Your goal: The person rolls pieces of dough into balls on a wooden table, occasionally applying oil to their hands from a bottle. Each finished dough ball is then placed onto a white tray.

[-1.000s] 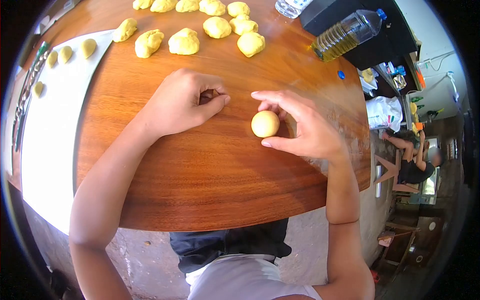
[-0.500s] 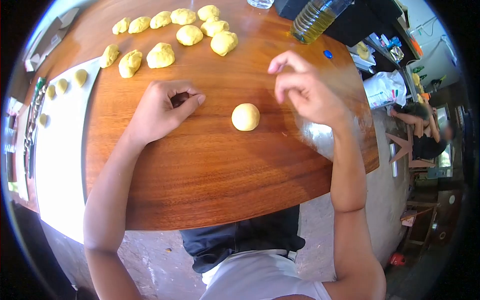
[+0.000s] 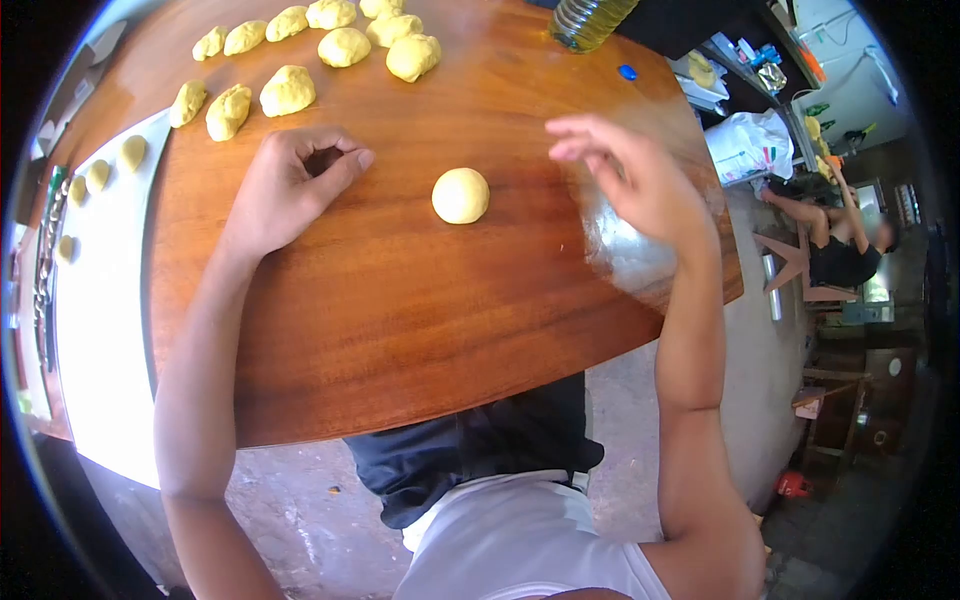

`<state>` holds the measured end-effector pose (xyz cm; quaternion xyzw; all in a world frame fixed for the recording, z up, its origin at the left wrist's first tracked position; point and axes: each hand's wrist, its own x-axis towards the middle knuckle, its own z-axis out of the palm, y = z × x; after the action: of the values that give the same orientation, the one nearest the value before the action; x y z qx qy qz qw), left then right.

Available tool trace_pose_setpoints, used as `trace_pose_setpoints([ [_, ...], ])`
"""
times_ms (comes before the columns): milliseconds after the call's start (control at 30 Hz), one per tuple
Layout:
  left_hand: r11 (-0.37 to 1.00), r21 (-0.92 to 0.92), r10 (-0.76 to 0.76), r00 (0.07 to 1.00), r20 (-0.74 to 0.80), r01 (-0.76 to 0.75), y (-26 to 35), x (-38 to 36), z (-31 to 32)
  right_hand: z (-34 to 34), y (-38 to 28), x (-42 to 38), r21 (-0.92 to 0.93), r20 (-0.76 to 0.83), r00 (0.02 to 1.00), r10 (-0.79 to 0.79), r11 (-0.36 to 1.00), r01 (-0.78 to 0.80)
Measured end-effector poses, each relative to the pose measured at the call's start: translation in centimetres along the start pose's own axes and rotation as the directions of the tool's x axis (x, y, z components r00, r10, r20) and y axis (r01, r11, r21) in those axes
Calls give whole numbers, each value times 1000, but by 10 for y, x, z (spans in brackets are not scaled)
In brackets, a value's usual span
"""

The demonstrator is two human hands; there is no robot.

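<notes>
Along the table's (image 3: 400,320) left edge, a white sheet (image 3: 105,300) carries small rounded pieces (image 3: 132,153), perhaps spaced against sticking. Rough dough lumps (image 3: 288,92) sit toward the far edge, likely out of the hands' way. The left hand (image 3: 285,190) curls loosely closed, apparently empty. The smooth dough ball (image 3: 461,196) lies between the hands, well in from the near edge, seemingly for easy reach. Toward the right edge, the right hand's (image 3: 640,180) fingers are parted, grasping nothing.

You've got eleven rough dough lumps (image 3: 288,91) in view! Four small dough pieces (image 3: 134,153) on your one white board (image 3: 112,340), one smooth dough ball (image 3: 461,196), one wooden table (image 3: 430,310), your two hands, left hand (image 3: 292,192) and right hand (image 3: 640,182), one bottle (image 3: 590,20), one blue cap (image 3: 627,72), one seated person (image 3: 838,252)!
</notes>
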<state>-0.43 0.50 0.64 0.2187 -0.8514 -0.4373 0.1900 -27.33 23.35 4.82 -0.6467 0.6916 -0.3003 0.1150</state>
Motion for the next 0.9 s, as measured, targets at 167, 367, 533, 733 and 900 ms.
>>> trace_pose_setpoints([
  [167, 998, -4, 56, 998, -25, -56, -2, 0, 2, -14, -5, -99, -226, 28, 993, -117, 967, 120],
  [367, 989, 106, 101, 995, -13, -99, -1, 0, 6, 2, -35, -109, -107, -263, 964, -32, 994, 4],
  [533, 988, 126, 92, 995, -41, -86, 0, -2, 5, 21, -45, -85, -176, -170, 982, -86, 983, 55],
  [733, 980, 147, 136, 991, -15, -132, -5, -1, 2, -15, -39, -102, -232, -68, 994, 89, 967, -103],
  [900, 982, 149, 119, 993, 15, -120, -9, 0, 3, 9, -54, -121, -274, 10, 997, -81, 958, 80],
])
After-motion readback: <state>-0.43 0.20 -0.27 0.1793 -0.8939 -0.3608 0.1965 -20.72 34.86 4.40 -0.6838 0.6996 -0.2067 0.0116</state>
